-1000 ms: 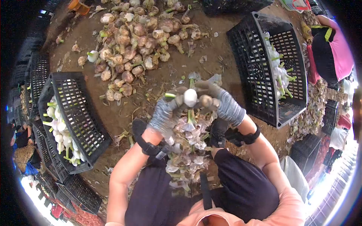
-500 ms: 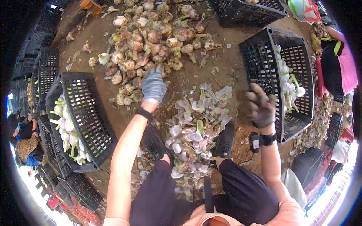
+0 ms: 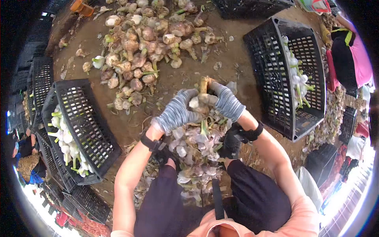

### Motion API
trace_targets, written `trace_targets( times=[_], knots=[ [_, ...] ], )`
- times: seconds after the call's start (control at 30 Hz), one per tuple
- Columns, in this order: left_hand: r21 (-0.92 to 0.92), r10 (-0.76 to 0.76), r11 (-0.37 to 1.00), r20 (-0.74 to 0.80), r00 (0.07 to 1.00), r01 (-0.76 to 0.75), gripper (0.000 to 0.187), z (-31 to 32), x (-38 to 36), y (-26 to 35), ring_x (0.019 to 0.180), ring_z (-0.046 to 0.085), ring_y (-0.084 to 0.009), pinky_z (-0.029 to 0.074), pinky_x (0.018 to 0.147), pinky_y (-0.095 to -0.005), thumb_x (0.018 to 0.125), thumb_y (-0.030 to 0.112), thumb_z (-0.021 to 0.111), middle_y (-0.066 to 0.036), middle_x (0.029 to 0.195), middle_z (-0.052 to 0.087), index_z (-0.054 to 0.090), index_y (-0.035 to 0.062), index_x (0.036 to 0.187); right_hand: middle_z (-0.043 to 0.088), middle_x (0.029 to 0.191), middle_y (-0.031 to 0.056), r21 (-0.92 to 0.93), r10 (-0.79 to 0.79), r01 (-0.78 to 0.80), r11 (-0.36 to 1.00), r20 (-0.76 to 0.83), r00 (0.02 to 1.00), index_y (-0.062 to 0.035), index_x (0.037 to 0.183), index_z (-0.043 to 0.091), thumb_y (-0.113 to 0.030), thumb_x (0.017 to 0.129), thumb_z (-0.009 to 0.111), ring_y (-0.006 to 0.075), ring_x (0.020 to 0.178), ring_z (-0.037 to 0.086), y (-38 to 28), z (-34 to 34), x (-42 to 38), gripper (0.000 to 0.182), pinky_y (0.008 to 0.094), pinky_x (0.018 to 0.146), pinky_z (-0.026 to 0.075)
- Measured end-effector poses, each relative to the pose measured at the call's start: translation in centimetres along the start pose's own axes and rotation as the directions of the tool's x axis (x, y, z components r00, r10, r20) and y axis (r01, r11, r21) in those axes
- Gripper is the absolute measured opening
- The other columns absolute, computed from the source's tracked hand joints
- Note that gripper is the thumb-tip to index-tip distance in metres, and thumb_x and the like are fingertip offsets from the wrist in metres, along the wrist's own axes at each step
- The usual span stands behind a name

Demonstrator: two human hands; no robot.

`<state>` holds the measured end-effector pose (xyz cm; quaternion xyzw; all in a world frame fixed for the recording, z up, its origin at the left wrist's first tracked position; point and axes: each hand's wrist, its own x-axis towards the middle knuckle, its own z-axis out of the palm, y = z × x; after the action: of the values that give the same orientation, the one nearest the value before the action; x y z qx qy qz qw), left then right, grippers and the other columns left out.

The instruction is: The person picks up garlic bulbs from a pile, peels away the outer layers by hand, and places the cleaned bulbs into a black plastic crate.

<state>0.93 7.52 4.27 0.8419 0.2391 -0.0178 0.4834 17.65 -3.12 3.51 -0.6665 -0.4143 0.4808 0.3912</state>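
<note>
Between my two gloved hands is a garlic bulb [image 3: 203, 99], its brown stem pointing away from me. My left hand [image 3: 178, 111] has its fingers wrapped round the bulb's left side. From the other side my right hand [image 3: 229, 103] closes on the bulb and its stem; the fingertips are partly hidden. Directly below lies a heap of loose garlic skins [image 3: 193, 144], between my shoes. Beyond my hands a pile of unpeeled garlic bulbs [image 3: 138, 43] is spread on the dirt floor.
A black crate [image 3: 92, 122] of cleaned white garlic [image 3: 65, 136] tilts at the left. Another crate [image 3: 272, 75] with cleaned bulbs [image 3: 297, 75] stands right. A third black crate [image 3: 252, 7] is at the back. A person in pink [image 3: 358, 59] is at the far right.
My left hand has come back from the pile with a garlic bulb. The right hand has moved left from beside the right crate and now meets it at the bulb.
</note>
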Motion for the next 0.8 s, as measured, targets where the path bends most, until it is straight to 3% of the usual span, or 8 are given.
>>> trace_targets(
  times=[0.07, 0.1, 0.17, 0.27, 0.3, 0.4, 0.6, 0.8],
  knots=[
    [-0.652, -0.164, 0.736, 0.089, 0.982, 0.182, 0.063, 0.0, -1.3, 1.2, 0.097, 0.057, -0.026, 0.045, 0.088, -0.0351, 0.069, 0.034, 0.077, -0.012, 0.108, 0.057, 0.051, 0.0025, 0.117, 0.062, 0.092, 0.0087, 0.25, 0.09, -0.078, 0.965, -0.038, 0.995, 0.0028, 0.107, 0.057, -0.031, 0.082, 0.066, 0.014, 0.085, 0.055, -0.4, -0.1, -1.0, 0.043, 0.028, 0.076, 0.046],
    [-0.656, -0.164, 0.734, 0.084, 0.983, 0.179, 0.063, 0.2, -1.6, 0.4, 0.097, 0.057, -0.026, 0.045, 0.088, -0.0351, 0.069, 0.034, 0.077, -0.012, 0.108, 0.057, 0.051, 0.0025, 0.117, 0.062, 0.092, 0.0087, 0.245, 0.089, -0.078, 0.966, -0.034, 0.995, 0.0028, 0.107, 0.057, -0.031, 0.082, 0.066, 0.014, 0.085, 0.055, -0.5, -0.4, -1.3, 0.043, 0.028, 0.076, 0.046],
    [-0.944, -0.518, -0.287, 0.295, 0.803, 0.163, 0.057, 0.2, -1.8, -1.1, 0.093, 0.058, -0.0186, 0.047, 0.084, -0.0328, 0.074, 0.03, 0.074, -0.008, 0.109, 0.056, 0.05, 0.0035, 0.118, 0.06, 0.085, 0.0029, 0.163, 0.028, -0.008, 0.987, -0.12, 0.992, 0.0017, 0.099, 0.058, -0.029, 0.085, 0.063, 0.0096, 0.079, 0.052, -0.6, -1.0, -2.2, 0.034, 0.0255, 0.071, 0.045],
    [-0.975, -0.449, -0.191, 0.19, 0.873, 0.114, 0.057, 1.1, -3.1, 0.3, 0.095, 0.057, -0.0143, 0.048, 0.083, -0.0312, 0.075, 0.026, 0.074, -0.005, 0.11, 0.055, 0.047, 0.0029, 0.119, 0.059, 0.085, 0.0015, 0.21, 0.191, -0.17, 0.963, -0.083, 0.978, 0.001, 0.099, 0.059, -0.028, 0.087, 0.062, 0.0083, 0.079, 0.052, -1.3, -1.1, -2.8, 0.032, 0.0241, 0.07, 0.045],
    [-0.908, -0.215, 0.358, 0.145, 0.966, 0.216, 0.065, 1.4, -2.1, 0.4, 0.101, 0.053, -0.0135, 0.047, 0.087, -0.0305, 0.072, 0.022, 0.077, -0.005, 0.114, 0.054, 0.043, 0.0033, 0.124, 0.059, 0.085, 0.0015, 0.209, 0.19, -0.17, 0.963, -0.081, 0.978, 0.001, 0.099, 0.059, -0.028, 0.087, 0.062, 0.0083, 0.079, 0.052, -1.2, -0.9, -3.0, 0.032, 0.0241, 0.07, 0.045],
    [-0.856, -0.152, 0.517, -0.086, 0.985, 0.005, 0.072, 2.3, -3.7, 2.1, 0.112, 0.048, -0.0177, 0.041, 0.096, -0.0324, 0.07, 0.018, 0.077, -0.009, 0.125, 0.046, 0.04, 0.003, 0.13, 0.06, 0.087, 0.002, 0.366, 0.222, -0.195, 0.91, -0.035, 0.974, 0.0015, 0.101, 0.058, -0.026, 0.087, 0.061, 0.0084, 0.081, 0.052, -2.1, -0.3, -3.6, 0.031, 0.0244, 0.072, 0.045],
    [-0.791, -0.144, 0.609, -0.185, 0.972, -0.061, 0.082, 2.9, -4.3, 2.8, 0.114, 0.047, -0.0171, 0.039, 0.098, -0.0317, 0.066, 0.019, 0.081, -0.009, 0.127, 0.045, 0.037, 0.0012, 0.133, 0.061, 0.09, 0.003, 0.292, 0.078, -0.044, 0.955, -0.106, 0.991, 0.003, 0.103, 0.057, -0.022, 0.086, 0.062, 0.0081, 0.082, 0.052, -2.8, 0.5, -4.3, 0.03, 0.0242, 0.074, 0.046],
    [-0.866, -0.132, 0.5, -0.092, 0.987, -0.013, 0.074, 2.3, -5.2, 3.6, 0.111, 0.049, -0.017, 0.041, 0.097, -0.0331, 0.071, 0.029, 0.077, -0.009, 0.123, 0.049, 0.041, 0.0027, 0.13, 0.062, 0.09, 0.0037, 0.388, 0.156, -0.145, 0.91, 0.004, 0.988, 0.0033, 0.102, 0.059, -0.014, 0.085, 0.061, 0.0081, 0.083, 0.053, -2.7, -0.3, -5.1, 0.024, 0.0244, 0.075, 0.046]
  ],
)
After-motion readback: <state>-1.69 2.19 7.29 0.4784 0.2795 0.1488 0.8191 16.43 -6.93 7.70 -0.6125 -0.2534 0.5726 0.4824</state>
